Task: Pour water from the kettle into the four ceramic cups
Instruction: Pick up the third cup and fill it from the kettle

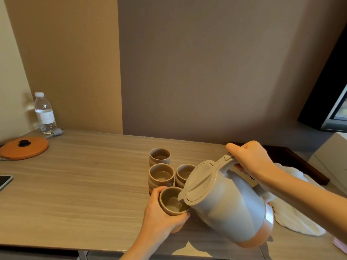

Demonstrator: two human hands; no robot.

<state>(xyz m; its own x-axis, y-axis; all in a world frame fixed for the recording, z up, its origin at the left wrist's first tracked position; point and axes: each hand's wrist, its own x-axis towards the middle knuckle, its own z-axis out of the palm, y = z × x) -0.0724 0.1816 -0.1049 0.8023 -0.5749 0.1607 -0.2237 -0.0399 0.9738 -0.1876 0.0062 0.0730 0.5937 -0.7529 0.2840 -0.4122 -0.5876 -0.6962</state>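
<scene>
I am tipping the kettle by its handle, right hand fingers curled tight; it is probably heavy. My left hand fingers are wrapping the near cup, which is breakable, at the table's front edge

You've got a grey kettle w/ an orange band round its base. The four cups are grey-brown, lighter inside. Table is pale wood-grain, streaky. Far left: orange kettle base w/ black centre, clear bottle w/ white cap. White cloth at right.
</scene>
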